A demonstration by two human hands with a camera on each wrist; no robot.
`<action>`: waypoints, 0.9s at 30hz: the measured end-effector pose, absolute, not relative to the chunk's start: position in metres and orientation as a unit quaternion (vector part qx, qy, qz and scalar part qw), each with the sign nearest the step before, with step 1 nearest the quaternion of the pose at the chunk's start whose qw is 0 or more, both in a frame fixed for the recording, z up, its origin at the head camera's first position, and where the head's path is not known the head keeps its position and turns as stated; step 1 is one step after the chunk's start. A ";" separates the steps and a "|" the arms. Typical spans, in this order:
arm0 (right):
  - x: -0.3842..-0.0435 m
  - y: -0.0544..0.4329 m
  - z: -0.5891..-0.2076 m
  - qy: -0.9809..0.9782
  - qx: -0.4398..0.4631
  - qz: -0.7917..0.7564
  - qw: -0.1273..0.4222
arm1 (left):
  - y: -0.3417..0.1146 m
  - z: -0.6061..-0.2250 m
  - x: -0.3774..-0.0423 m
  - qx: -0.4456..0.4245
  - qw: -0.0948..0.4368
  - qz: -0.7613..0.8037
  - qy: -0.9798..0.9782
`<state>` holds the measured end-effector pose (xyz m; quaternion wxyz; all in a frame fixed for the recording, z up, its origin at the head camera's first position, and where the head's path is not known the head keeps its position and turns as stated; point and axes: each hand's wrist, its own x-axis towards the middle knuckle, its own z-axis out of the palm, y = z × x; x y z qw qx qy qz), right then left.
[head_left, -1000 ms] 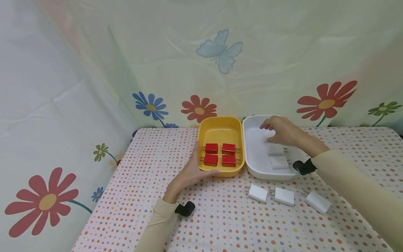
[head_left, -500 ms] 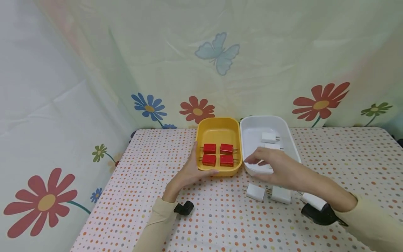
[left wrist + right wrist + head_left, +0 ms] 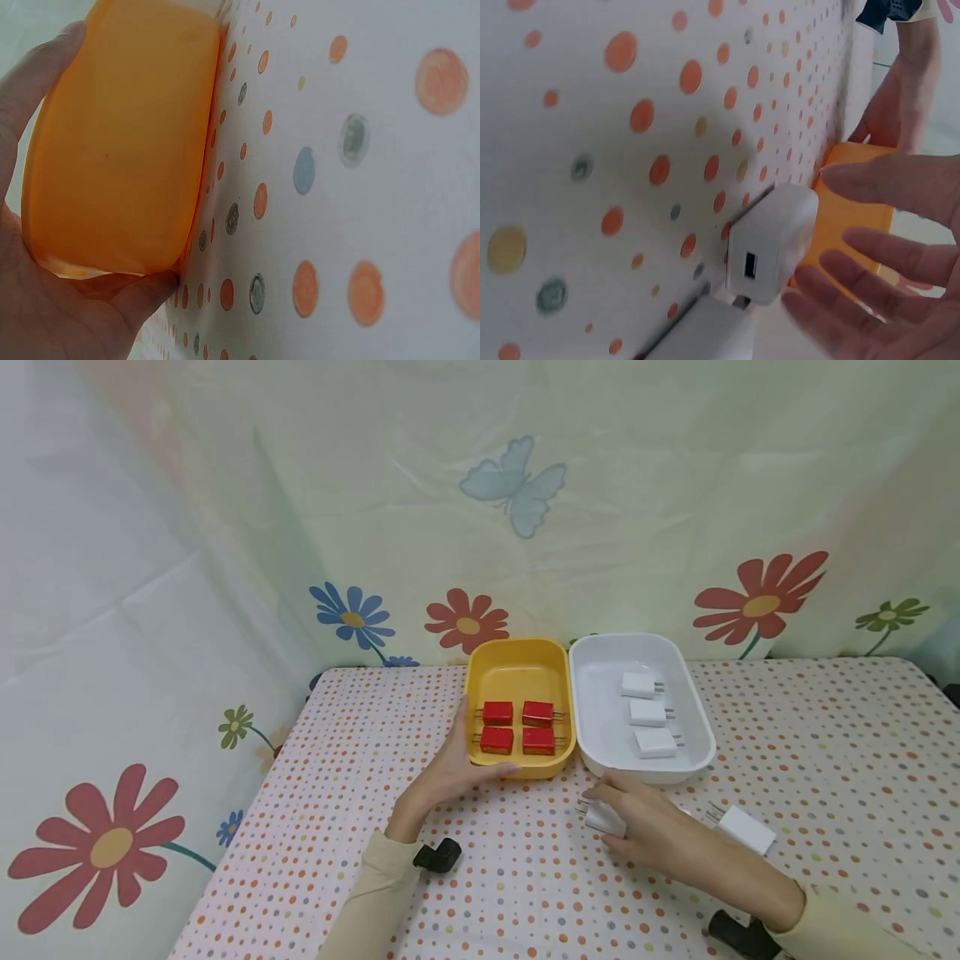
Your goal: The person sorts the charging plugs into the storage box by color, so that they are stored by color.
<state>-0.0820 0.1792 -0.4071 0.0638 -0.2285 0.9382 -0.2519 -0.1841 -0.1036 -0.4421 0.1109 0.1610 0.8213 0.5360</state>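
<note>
My left hand (image 3: 452, 770) grips the near-left corner of a yellow tray (image 3: 517, 648), thumb along its front wall; the left wrist view shows the tray (image 3: 120, 150) held between thumb and fingers. Four red chargers (image 3: 521, 726) lie in it. Beside it a white tray (image 3: 693, 710) holds three white chargers (image 3: 648, 712). My right hand (image 3: 637, 828) hovers with straight, spread fingers (image 3: 900, 184) over a white charger (image 3: 601, 817) (image 3: 769, 244) on the dotted cloth, holding nothing. A second charger (image 3: 705, 334) lies right beside it, hidden under the hand in the head view.
Another white charger (image 3: 742, 829) lies on the cloth right of my right hand. The table (image 3: 375, 727) ends at the left near a flowered curtain (image 3: 465, 527) that also closes the back. Black wrist mounts (image 3: 438, 857) sit on both sleeves.
My right hand left a charger in the white tray, drew back toward me and came down over the leftmost charger on the cloth. The left hand has kept its hold.
</note>
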 end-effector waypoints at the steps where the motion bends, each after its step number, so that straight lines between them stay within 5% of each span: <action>1: -0.082 0.178 -0.409 0.941 -0.227 -0.245 0.057 | -0.104 -0.443 -0.184 0.162 0.111 0.537 0.820; 27: -0.081 0.178 -0.430 0.950 -0.212 -0.225 0.034 | -0.105 -0.445 -0.188 0.174 0.106 0.549 0.811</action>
